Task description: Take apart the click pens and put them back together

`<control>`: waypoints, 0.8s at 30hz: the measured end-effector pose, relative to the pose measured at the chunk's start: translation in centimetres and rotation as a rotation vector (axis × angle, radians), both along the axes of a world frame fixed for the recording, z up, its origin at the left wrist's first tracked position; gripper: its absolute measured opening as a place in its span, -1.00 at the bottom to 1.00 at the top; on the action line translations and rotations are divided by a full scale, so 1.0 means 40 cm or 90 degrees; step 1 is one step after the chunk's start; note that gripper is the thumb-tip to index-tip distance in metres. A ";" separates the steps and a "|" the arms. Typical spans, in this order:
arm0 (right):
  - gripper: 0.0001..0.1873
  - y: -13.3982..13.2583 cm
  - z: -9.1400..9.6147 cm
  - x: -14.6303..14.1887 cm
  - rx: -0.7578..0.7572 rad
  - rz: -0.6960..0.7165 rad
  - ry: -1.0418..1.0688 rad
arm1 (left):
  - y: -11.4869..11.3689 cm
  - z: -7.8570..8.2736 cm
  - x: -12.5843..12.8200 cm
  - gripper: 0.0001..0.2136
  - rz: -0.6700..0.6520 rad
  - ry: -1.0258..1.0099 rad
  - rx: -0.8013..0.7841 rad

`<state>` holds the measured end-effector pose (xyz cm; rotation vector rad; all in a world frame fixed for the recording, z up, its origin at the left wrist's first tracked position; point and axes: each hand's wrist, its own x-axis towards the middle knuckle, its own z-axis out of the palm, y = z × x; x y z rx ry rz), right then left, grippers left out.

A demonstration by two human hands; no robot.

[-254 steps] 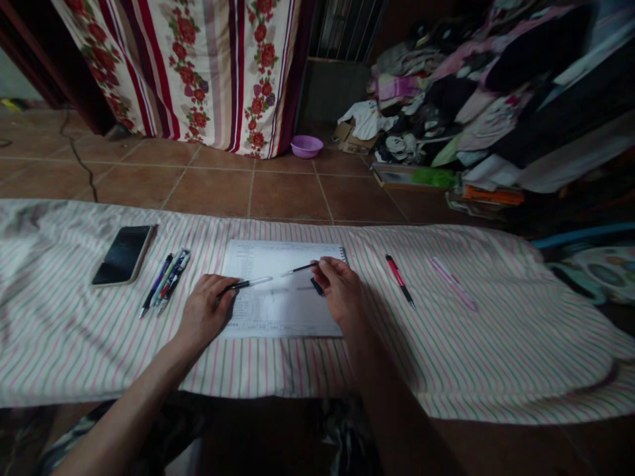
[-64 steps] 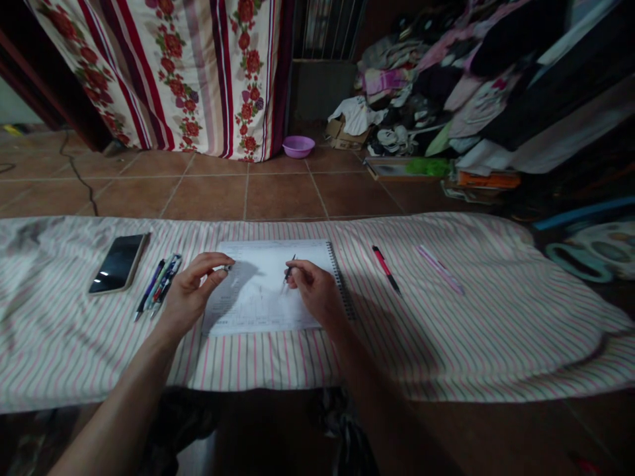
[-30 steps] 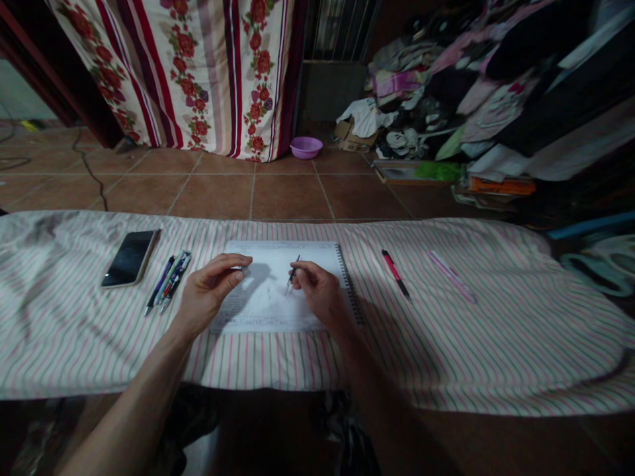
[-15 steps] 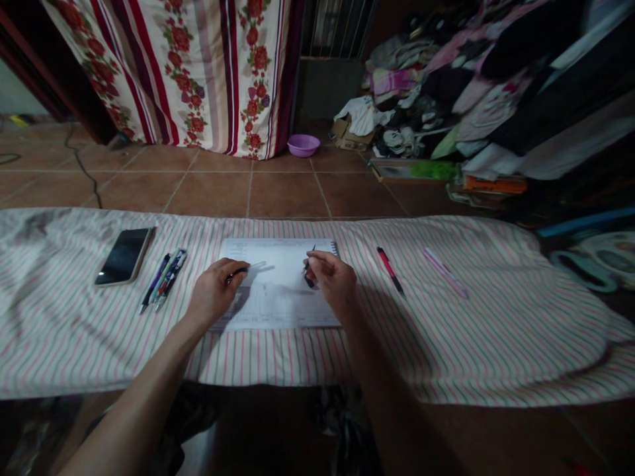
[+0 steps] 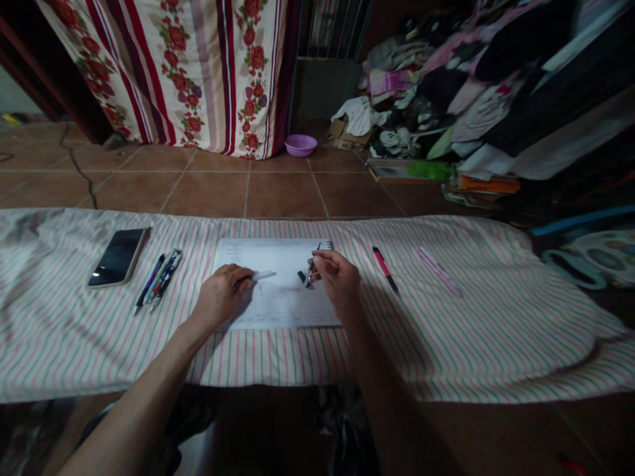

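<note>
A white spiral notebook (image 5: 278, 307) lies open on the striped cloth (image 5: 446, 330). My left hand (image 5: 221, 301) rests on the page's left side, fingers closed on a clear pen barrel (image 5: 258, 276) that points right. My right hand (image 5: 337, 281) hovers over the page's right part, pinching a thin pen refill (image 5: 311, 268) held nearly upright. A small dark pen piece (image 5: 301, 277) lies on the paper just left of that hand.
A phone (image 5: 116, 256) and several pens (image 5: 161, 279) lie left of the notebook. A red pen (image 5: 384, 268) and a pink pen (image 5: 439, 279) lie to the right. Beyond are tiled floor, a purple bowl (image 5: 302, 145), a floral curtain (image 5: 198, 73) and piled clothes (image 5: 446, 86).
My left hand lowered onto the page, its pen barrel now pointing right. My right hand shifted right with the refill, and the dark piece shows beside it.
</note>
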<state>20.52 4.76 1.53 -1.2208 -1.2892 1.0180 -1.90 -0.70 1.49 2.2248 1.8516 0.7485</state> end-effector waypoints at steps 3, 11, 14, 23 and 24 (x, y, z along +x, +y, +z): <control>-0.71 0.002 -0.002 0.006 -0.003 -0.005 -0.004 | 0.000 -0.003 0.000 -0.81 -0.005 -0.016 0.007; -0.67 0.011 -0.009 0.004 0.004 -0.048 0.011 | -0.002 0.002 0.000 -0.81 -0.011 -0.008 0.004; -0.59 0.012 -0.008 0.000 -0.001 -0.071 0.015 | -0.004 0.006 0.004 -0.81 -0.009 -0.012 0.013; -0.45 0.012 -0.003 -0.013 -0.023 -0.081 0.040 | -0.006 0.005 0.021 -0.83 -0.024 -0.036 0.024; -0.44 0.012 -0.001 -0.014 -0.022 -0.082 0.039 | -0.006 0.004 0.022 -0.83 -0.019 -0.034 0.025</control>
